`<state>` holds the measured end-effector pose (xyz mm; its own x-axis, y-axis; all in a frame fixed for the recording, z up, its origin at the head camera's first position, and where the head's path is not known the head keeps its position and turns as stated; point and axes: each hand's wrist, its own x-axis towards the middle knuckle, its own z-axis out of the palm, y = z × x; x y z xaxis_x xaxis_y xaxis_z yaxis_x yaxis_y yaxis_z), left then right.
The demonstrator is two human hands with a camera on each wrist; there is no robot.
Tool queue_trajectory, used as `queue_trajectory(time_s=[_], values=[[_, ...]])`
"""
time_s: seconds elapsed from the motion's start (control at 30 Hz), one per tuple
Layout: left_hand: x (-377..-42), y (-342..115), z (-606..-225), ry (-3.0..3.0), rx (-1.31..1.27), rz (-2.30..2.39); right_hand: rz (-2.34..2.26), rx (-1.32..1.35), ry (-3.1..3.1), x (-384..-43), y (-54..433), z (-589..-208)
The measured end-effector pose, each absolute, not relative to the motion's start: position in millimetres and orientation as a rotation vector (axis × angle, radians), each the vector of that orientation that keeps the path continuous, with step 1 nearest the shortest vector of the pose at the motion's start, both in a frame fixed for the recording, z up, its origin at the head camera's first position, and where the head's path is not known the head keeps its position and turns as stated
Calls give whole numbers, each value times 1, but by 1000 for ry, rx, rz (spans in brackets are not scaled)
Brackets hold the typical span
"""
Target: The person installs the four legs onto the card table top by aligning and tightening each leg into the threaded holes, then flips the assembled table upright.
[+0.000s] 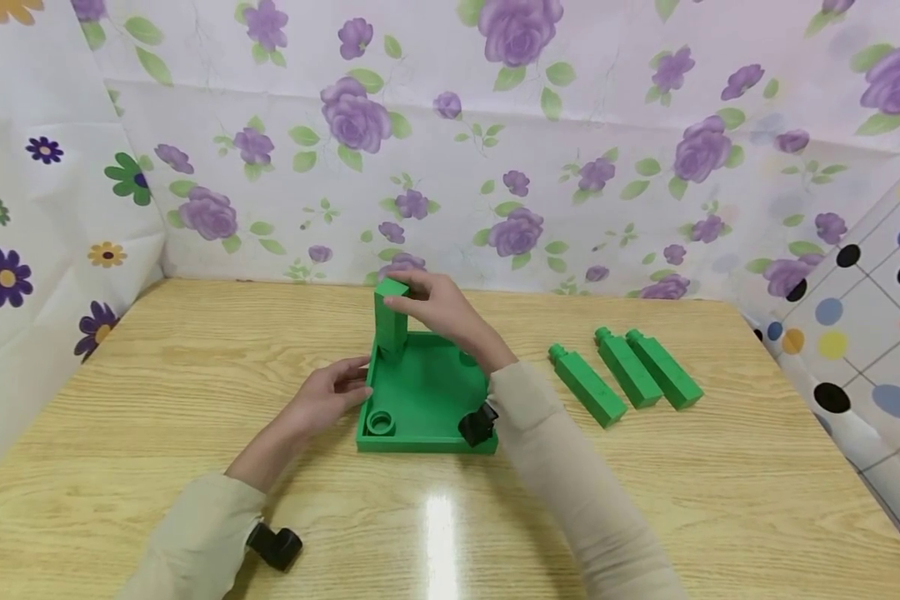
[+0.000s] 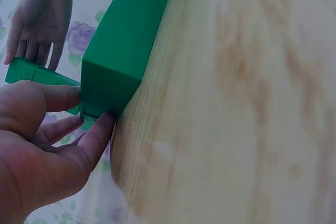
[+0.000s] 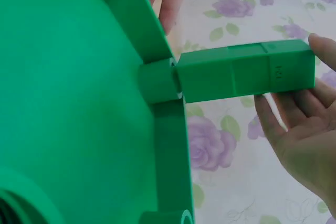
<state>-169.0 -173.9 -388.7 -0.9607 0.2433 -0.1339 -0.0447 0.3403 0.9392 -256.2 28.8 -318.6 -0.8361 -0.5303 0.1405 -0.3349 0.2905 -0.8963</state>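
In the head view, the green tray [image 1: 427, 392] sits on the table [image 1: 195, 367] in front of me. My right hand [image 1: 446, 308] reaches across it to the far left corner, where my fingers pinch the top of a green post [image 1: 390, 321] that stands upright over that corner. My left hand [image 1: 328, 393] is at the tray's left side, fingers and thumb spread apart, their tips against the outer wall. In the tray's near left corner is a round socket [image 1: 381, 433]. To the right of the tray lie three loose posts [image 1: 628, 367], necks pointing away from me; two lie close together, the third nearer the tray.

In the left wrist view, my left thumb touches the tray wall by its rim, and my other fingertips touch the same wall further along. Beyond the tray, my right fingers are at the post's upper end.

In the right wrist view, the post lies between my right thumb on one side and my fingers on the other, gripped at the end away from the tray. Its other end meets the corner socket [image 3: 157, 81]; how deep the neck sits, I cannot tell.
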Motion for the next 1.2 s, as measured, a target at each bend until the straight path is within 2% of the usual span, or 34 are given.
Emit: queue_trajectory(time_s=[0.27, 0.67, 1.2], values=[[-169, -174, -389, 2360, 194, 1658, -1582, -816, 2440, -259, 23, -323], [-168, -174, -388, 2345, 157, 1643, -1593, -686, 2741, -249, 6, -327], [-167, -174, -388, 2344, 158, 1654, -1431, -716, 2964, -245, -1, -327]])
